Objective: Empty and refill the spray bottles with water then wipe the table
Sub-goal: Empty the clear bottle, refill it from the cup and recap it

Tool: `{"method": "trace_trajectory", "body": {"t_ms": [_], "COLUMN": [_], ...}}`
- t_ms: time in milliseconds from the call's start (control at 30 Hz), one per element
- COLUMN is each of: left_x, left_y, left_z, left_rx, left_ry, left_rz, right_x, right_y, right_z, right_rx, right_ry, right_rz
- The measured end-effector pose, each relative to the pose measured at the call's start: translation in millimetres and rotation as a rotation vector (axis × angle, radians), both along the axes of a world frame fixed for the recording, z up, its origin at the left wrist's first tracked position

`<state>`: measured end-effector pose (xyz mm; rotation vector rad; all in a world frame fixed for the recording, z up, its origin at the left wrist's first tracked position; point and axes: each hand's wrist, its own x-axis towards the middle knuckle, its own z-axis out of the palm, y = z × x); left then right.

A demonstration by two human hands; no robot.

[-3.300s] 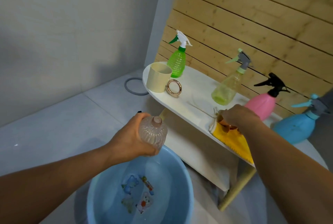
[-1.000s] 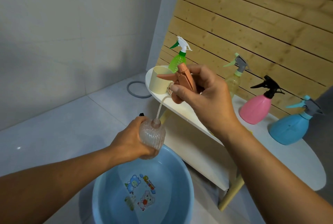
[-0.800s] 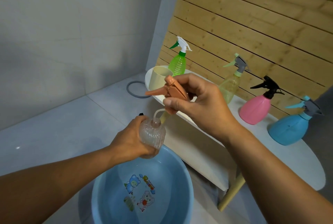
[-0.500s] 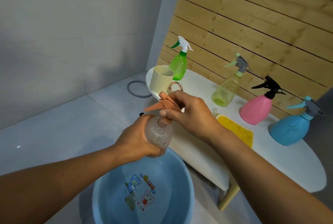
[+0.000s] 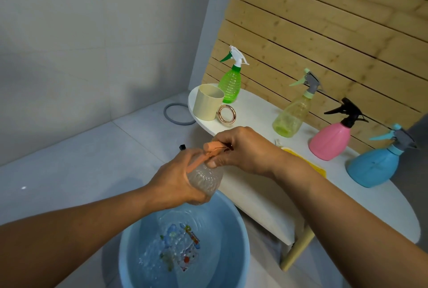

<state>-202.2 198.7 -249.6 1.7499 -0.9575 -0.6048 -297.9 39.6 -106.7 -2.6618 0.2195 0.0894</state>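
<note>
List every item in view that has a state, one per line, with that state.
clear bottle: gripped by left hand over the basin, upright
orange spray head: on the bottle's neck, gripped by right hand
blue basin: holds rippling water
green bottle: upright, capped
yellow bottle: upright, capped
pink bottle: upright, capped
blue bottle: upright, capped
cream cup: upright
yellow cloth: flat on table

- the orange spray head (image 5: 214,150) is mostly buried under the right hand (image 5: 245,150), can't tell how far it's seated on the clear bottle (image 5: 205,177)
- yellow cloth (image 5: 308,162) is half hidden behind the right forearm
- blue basin (image 5: 183,241) gets cut off at the bottom edge
- the sticker under the water is too rippled to read
</note>
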Motion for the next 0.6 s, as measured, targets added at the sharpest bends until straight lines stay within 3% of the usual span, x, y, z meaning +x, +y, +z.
{"method": "trace_trajectory", "body": {"t_ms": [133, 333, 600], "left_x": [-1, 8, 20], "left_y": [-3, -19, -74], "left_z": [8, 35, 77], "left_rx": [-0.041, -0.195, -0.237], "left_ry": [0.029, -0.029, -0.075], "left_rz": [-0.061, -0.098, -0.080], "right_x": [3, 7, 6], "right_y": [-2, -10, -49], "right_z": [10, 29, 63], "right_rx": [-0.055, -0.183, -0.066], "right_ry": [0.042, -0.123, -0.266], "right_rz": [0.058, -0.008, -0.187]}}
